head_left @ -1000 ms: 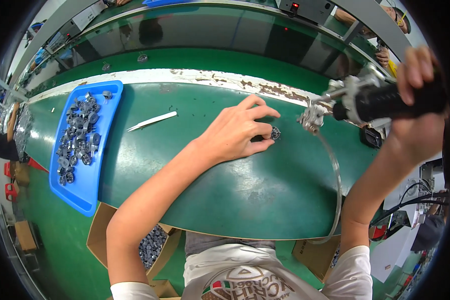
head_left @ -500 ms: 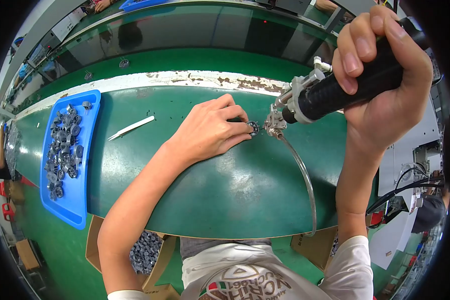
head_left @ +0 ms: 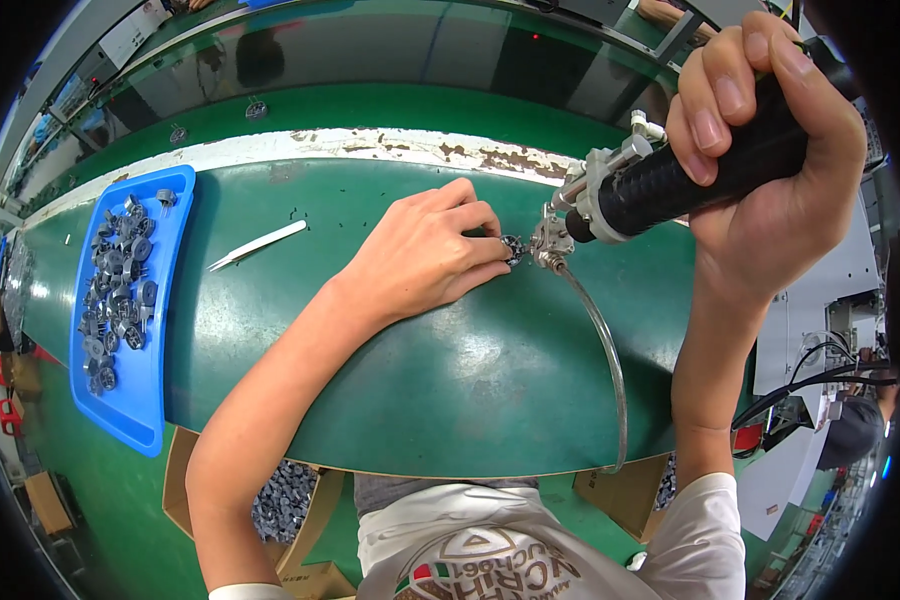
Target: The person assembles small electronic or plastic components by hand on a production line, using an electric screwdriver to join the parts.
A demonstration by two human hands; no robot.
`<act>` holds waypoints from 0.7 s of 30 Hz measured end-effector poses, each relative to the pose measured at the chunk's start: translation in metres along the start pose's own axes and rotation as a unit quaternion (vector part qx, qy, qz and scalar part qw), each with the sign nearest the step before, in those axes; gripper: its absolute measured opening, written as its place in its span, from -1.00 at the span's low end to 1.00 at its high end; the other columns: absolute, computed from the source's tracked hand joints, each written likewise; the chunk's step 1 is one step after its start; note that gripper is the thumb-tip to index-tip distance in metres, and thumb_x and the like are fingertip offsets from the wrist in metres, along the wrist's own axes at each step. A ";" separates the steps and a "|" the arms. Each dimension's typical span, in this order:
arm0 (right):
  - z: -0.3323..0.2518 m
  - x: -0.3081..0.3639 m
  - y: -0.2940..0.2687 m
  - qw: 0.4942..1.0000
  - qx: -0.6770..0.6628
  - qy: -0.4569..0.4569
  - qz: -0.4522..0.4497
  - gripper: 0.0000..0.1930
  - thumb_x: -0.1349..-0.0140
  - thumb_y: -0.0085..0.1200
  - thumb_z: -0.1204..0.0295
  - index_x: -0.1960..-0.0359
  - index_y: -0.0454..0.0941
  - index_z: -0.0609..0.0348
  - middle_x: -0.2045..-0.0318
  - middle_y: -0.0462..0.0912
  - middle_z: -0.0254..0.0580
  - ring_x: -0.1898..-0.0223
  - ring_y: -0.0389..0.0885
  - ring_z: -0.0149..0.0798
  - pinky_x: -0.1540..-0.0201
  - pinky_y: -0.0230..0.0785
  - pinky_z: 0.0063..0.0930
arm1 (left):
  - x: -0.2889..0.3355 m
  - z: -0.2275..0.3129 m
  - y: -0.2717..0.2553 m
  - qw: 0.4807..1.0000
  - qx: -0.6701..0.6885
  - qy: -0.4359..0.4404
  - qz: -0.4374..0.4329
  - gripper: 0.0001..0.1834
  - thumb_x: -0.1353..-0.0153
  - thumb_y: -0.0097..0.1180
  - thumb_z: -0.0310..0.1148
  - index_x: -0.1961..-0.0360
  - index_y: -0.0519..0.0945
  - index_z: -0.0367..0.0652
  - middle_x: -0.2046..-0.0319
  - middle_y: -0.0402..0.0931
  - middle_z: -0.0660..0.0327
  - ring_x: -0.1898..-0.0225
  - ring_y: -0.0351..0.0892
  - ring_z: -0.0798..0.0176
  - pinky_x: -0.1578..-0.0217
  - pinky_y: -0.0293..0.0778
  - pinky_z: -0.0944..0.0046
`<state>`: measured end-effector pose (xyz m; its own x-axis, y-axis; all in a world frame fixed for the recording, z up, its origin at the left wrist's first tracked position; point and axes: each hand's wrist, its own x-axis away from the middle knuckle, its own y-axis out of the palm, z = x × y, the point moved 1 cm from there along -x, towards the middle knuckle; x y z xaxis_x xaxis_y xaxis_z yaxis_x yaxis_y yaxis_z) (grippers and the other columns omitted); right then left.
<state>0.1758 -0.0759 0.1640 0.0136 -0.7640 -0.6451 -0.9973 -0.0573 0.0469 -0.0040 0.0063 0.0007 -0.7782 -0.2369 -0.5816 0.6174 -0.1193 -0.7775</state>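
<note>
On the green bench the person's left hand lies palm down, wrist bent inward, its fingertips pinching a small dark metal part against the surface. Raised above it, the right hand is clenched round a black-handled power driver, whose metal nose touches the part. A clear hose curves from the nose toward the bench edge. Farther left, a blue tray holds many grey round parts; white tweezers lie beside it. Below, a cardboard box holds more.

My left hand and right hand are bare, no gloves, forearms uncovered. I wear a white short-sleeved T-shirt with a printed chest emblem.
</note>
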 end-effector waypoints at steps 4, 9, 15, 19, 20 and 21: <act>0.005 -0.001 -0.003 0.999 -0.034 -0.029 0.030 -0.75 -0.46 -0.12 0.30 0.18 0.35 0.30 0.44 0.40 -0.20 0.48 0.41 -0.39 0.55 0.27 -0.60 | 0.002 -0.001 0.000 1.000 0.005 -0.006 0.002 -0.89 -0.06 0.45 -0.30 0.36 0.80 0.00 0.26 0.64 0.43 0.23 0.55 0.27 0.27 0.60 0.23; -0.001 -0.002 -0.006 1.000 -0.024 0.003 0.012 -0.75 -0.46 -0.13 0.30 0.17 0.34 0.30 0.44 0.40 -0.20 0.48 0.41 -0.39 0.54 0.27 -0.60 | 0.000 0.001 0.001 1.000 0.017 -0.009 0.001 -0.88 -0.06 0.45 -0.30 0.35 0.80 -0.02 0.26 0.63 0.42 0.21 0.56 0.26 0.27 0.60 0.23; 0.000 -0.002 -0.009 1.000 -0.004 -0.004 0.003 -0.75 -0.46 -0.13 0.30 0.17 0.34 0.30 0.44 0.40 -0.21 0.48 0.41 -0.40 0.53 0.27 -0.60 | 0.000 0.003 0.002 0.999 0.031 -0.025 0.009 -0.88 -0.08 0.44 -0.31 0.34 0.80 -0.04 0.17 0.70 0.43 0.17 0.58 0.25 0.26 0.62 0.23; 0.000 -0.002 -0.008 1.000 -0.007 -0.005 0.003 -0.75 -0.45 -0.13 0.29 0.16 0.34 0.30 0.44 0.40 -0.21 0.47 0.41 -0.40 0.52 0.28 -0.59 | 0.001 0.001 0.003 0.999 0.031 -0.020 0.000 -0.88 -0.08 0.43 -0.32 0.34 0.80 -0.04 0.15 0.72 0.44 0.16 0.58 0.25 0.26 0.63 0.23; -0.001 -0.002 -0.008 1.000 -0.014 -0.004 0.007 -0.74 -0.45 -0.13 0.29 0.16 0.34 0.29 0.44 0.40 -0.21 0.47 0.41 -0.40 0.51 0.29 -0.59 | 0.000 0.001 0.004 0.999 0.033 -0.019 0.000 -0.88 -0.08 0.43 -0.32 0.34 0.80 -0.04 0.17 0.72 0.44 0.16 0.58 0.25 0.25 0.63 0.23; -0.001 -0.002 -0.009 1.000 -0.014 -0.004 0.007 -0.74 -0.45 -0.13 0.29 0.16 0.34 0.29 0.44 0.40 -0.21 0.47 0.41 -0.40 0.51 0.29 -0.59 | 0.000 0.001 0.004 0.999 0.034 -0.019 0.001 -0.88 -0.08 0.43 -0.32 0.34 0.80 -0.04 0.18 0.72 0.44 0.16 0.58 0.25 0.25 0.63 0.23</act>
<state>0.1848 -0.0745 0.1662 -0.0017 -0.7592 -0.6508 -0.9949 -0.0641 0.0774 -0.0014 0.0051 -0.0020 -0.7727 -0.2732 -0.5730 0.6267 -0.1844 -0.7572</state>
